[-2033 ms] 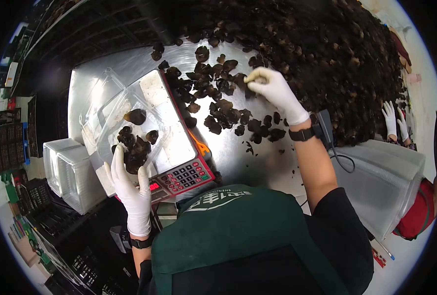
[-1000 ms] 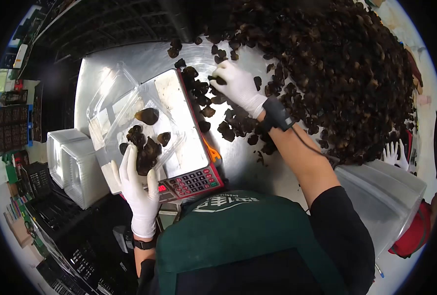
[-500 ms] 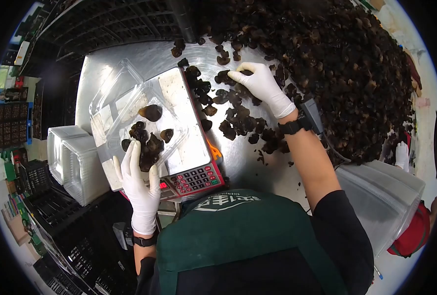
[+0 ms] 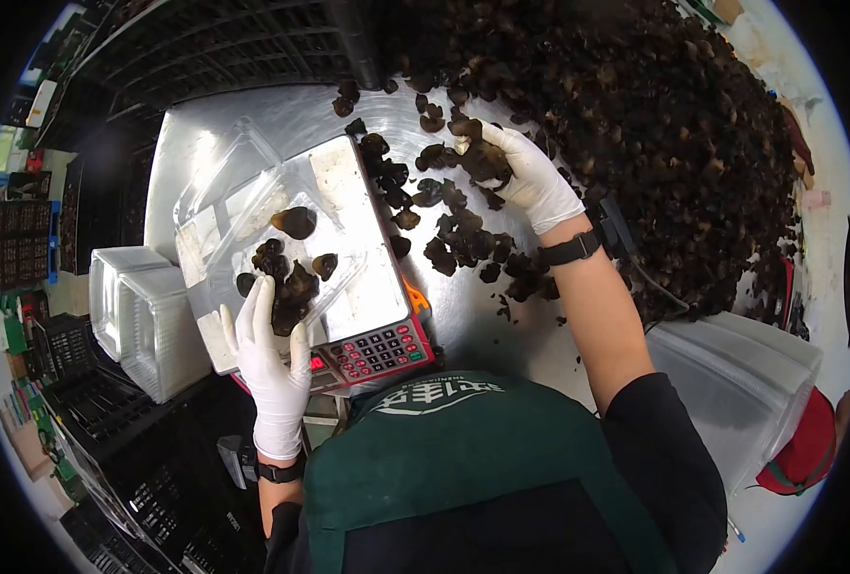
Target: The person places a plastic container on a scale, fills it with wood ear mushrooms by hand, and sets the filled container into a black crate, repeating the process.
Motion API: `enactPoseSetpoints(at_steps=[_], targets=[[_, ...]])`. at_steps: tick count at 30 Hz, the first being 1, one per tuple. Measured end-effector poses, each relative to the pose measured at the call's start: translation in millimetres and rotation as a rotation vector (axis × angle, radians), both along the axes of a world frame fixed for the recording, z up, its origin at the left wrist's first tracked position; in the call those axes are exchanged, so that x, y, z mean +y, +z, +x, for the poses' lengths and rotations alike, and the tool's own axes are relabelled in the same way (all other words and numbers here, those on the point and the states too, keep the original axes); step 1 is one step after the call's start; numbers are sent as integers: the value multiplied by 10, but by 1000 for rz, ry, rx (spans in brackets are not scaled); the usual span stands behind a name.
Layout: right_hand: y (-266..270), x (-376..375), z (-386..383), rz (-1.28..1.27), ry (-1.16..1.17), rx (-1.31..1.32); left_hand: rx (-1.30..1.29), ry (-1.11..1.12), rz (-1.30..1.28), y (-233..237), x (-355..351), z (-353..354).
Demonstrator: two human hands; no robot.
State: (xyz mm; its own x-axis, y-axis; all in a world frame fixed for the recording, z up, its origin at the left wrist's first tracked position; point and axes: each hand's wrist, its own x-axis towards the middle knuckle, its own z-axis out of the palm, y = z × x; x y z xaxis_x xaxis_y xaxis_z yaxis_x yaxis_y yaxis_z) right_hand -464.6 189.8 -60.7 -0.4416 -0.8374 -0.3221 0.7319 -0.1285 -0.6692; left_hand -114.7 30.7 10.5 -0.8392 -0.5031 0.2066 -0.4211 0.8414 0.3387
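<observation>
My right hand (image 4: 530, 182), in a white glove, is closed on dark wood ear mushrooms (image 4: 484, 161) above the metal table, beside a big heap of them. My left hand (image 4: 270, 359), also gloved, rests over a clear plastic clamshell box (image 4: 334, 301) with its fingers stretched and spread. Its fingertips touch or nearly touch dark wood ear pieces (image 4: 294, 292) in the box. Beneath the box is a digital scale (image 4: 377, 277) with a red keypad (image 4: 379, 352); the reading is too small to make out.
The heap of wood ears (image 4: 654, 143) covers the table's right and far side. Loose pieces (image 4: 463, 234) lie between it and the scale. Stacked clear boxes (image 4: 162, 325) stand at left, more clear boxes (image 4: 740, 383) at lower right. Black crates (image 4: 224, 48) stand at the back.
My right hand has lifted slightly and turned, and wood ears now show in its fingers. My left hand has stayed in place at the box.
</observation>
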Motion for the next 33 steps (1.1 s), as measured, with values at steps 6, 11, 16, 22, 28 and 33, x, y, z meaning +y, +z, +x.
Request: enactPoseSetpoints(at_steps=[6, 11, 16, 22, 28, 33], targets=[[443, -259, 286, 47, 35, 131, 33, -8, 30, 15, -1, 1], [916, -683, 806, 16, 164, 245, 214, -26, -18, 126, 39, -64], [1043, -1020, 1372, -26, 212, 81, 406, -105, -191, 343, 98, -422], [1075, -1023, 1410, 73, 403, 431, 512, -48, 100, 247, -26, -413], [772, -1083, 1505, -81, 128, 1490, 688, 303, 982, 262, -123, -189], [909, -1012, 1553, 43, 6, 1824, 746, 333, 1038, 211, -211, -59]])
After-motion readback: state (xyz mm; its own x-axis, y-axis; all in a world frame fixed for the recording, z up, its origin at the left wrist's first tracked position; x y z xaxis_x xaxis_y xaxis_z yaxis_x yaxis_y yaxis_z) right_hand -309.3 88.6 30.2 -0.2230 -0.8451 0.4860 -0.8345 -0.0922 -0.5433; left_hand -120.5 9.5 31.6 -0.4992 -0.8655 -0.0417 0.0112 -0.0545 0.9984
